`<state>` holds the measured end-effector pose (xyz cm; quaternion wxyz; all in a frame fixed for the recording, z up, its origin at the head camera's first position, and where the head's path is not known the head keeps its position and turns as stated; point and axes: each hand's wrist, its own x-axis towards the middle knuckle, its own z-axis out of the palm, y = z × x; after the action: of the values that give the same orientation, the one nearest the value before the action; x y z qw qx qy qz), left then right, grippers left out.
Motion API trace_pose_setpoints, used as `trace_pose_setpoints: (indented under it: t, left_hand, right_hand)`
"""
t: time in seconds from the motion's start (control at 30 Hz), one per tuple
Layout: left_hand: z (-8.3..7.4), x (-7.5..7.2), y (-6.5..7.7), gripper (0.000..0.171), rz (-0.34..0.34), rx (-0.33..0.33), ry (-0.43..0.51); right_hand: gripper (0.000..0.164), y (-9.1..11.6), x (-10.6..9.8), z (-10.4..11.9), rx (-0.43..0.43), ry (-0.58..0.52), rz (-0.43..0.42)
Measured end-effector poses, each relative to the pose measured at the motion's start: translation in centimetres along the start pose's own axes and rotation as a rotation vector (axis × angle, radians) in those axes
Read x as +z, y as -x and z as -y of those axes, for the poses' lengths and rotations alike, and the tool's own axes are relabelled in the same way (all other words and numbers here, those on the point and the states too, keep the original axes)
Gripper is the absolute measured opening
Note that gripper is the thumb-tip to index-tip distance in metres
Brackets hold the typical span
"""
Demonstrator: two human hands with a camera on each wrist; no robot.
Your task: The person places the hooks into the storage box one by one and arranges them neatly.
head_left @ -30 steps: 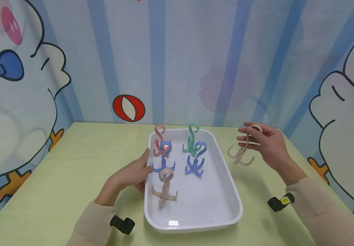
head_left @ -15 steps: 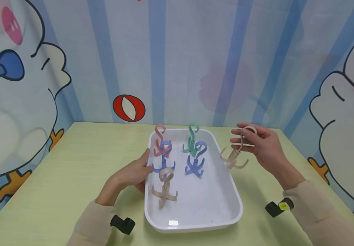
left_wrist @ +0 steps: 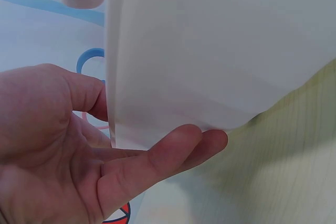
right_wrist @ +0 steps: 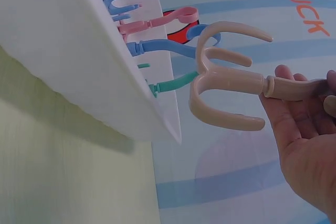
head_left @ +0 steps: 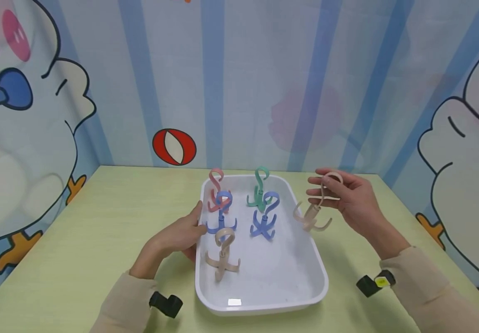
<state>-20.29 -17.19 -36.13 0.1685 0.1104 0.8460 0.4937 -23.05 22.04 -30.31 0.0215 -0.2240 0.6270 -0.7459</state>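
My right hand [head_left: 357, 200] pinches a beige swivel hook [head_left: 312, 213] by its curved stem, its several upturned prongs hanging over the right rim of a white plastic tray [head_left: 283, 280]. In the right wrist view this beige hook [right_wrist: 231, 81] hangs beside the tray wall. My left hand [head_left: 178, 237] grips the tray's left side, thumb at the rim and fingers against the outer wall. Inside the tray stand a pink hook [head_left: 219, 196], a green hook [head_left: 260, 194], two blue hooks, one left [head_left: 221, 217] and one right [head_left: 265, 222], and another beige hook [head_left: 224, 259].
The tray sits on a pale green-yellow table [head_left: 98, 240]. Behind it hangs a striped blue backdrop [head_left: 248, 92] with printed ducks and a red ball [head_left: 175, 147]. Black wrist cameras sit at the left cuff [head_left: 166, 304] and right cuff [head_left: 374, 283].
My right hand has moved left with the beige hook, from beside the tray to over its right rim. The left hand and the tray have stayed in place.
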Motion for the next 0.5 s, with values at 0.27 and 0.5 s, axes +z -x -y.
trace_pose_setpoints:
  t: [0.27,0.5]
  left_hand:
    - [0.0,0.0,0.0,0.08,0.008,0.003,0.002]
    - [0.0,-0.1,0.0,0.079,0.013,0.003,0.003]
  right_hand:
    - [0.024,0.2,0.5,-0.4,0.03,0.019,0.009]
    - [0.024,0.4,1.3,-0.6,0.053,0.04,0.014]
